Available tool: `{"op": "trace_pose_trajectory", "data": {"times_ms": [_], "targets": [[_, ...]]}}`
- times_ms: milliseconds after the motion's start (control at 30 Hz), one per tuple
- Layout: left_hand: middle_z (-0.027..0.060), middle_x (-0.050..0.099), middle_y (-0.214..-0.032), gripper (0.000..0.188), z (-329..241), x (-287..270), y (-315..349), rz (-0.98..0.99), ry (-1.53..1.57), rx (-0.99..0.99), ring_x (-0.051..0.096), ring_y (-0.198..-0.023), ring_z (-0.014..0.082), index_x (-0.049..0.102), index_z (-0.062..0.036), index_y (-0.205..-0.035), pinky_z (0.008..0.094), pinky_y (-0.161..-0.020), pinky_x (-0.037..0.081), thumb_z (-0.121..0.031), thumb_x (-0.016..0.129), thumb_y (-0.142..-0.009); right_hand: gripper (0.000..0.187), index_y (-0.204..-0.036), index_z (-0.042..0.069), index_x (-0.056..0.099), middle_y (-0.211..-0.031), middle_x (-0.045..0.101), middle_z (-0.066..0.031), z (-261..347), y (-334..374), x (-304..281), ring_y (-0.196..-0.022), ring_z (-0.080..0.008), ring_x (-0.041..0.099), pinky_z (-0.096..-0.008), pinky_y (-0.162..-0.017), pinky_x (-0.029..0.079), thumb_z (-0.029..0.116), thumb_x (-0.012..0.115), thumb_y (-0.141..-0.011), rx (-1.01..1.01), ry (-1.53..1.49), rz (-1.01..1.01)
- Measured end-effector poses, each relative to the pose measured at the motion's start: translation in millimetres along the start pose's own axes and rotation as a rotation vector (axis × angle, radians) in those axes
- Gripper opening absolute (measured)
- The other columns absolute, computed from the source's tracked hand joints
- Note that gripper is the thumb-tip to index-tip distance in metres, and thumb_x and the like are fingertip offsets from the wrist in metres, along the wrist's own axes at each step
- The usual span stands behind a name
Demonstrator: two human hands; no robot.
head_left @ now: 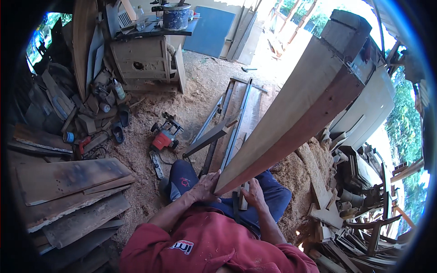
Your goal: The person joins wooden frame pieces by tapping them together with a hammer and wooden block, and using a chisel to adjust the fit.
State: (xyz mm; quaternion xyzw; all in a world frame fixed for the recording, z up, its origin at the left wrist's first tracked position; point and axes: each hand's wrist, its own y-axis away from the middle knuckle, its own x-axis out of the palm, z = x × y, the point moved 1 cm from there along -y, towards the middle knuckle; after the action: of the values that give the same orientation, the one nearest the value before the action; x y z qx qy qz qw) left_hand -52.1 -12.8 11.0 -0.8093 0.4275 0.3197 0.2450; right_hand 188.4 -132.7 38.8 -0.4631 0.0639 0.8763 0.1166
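A long, thick wooden beam (291, 109), pale on one face and reddish on the other, slants from my lap up to the far right. My left hand (205, 187) is pressed around the left side of its near end, with some fingers hidden. Just right of that end, my right hand (256, 195) is closed on a narrow strip of wood (244, 200), its fingertips partly covered. Next to the strip, a flat dark piece (236, 204) stands upright against my trousers; its kind is unclear.
Ahead lies a wooden frame with long rails (239, 123). A red router (163, 137) sits on the shavings-covered floor beside a spirit level (156, 164). Planks (77, 177) are stacked at left and scrap wood (364, 227) at right. A bucket (176, 17) stands on a bench.
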Motion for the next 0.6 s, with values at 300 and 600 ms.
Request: {"op": "trace_pose_trajectory", "data": {"times_ms": [300, 600], "targets": [[0.0235, 0.038, -0.146, 0.14, 4.9, -11.4, -0.1, -0.147, 0.107, 0.203, 0.038, -0.135, 0.041, 0.009, -0.0008, -0.156, 0.0475, -0.112, 0.033, -0.054, 0.09, -0.054, 0.112, -0.154, 0.0, 0.017, -0.153, 0.032, -0.0218, 128.1, -4.9, -36.4, -0.141, -0.0356, 0.035, -0.0477, -0.114, 0.031, 0.052, 0.079, -0.078, -0.505, -0.782, -0.357], [0.0261, 0.037, -0.145, 0.141, -29.7, -30.7, -9.2, -0.347, 0.142, 0.395, 0.04, -0.132, 0.0452, 0.001, 0.0025, -0.155, 0.0491, -0.109, 0.037, -0.051, 0.089, -0.06, 0.13, -0.156, 0.001, 0.001, -0.158, 0.019, -0.0257, 134.6, -3.2, -31.2, -0.146, -0.0385, 0.026, -0.0476, -0.117, 0.023, 0.049, 0.087, -0.07, -0.388, -0.853, -0.3]]}}
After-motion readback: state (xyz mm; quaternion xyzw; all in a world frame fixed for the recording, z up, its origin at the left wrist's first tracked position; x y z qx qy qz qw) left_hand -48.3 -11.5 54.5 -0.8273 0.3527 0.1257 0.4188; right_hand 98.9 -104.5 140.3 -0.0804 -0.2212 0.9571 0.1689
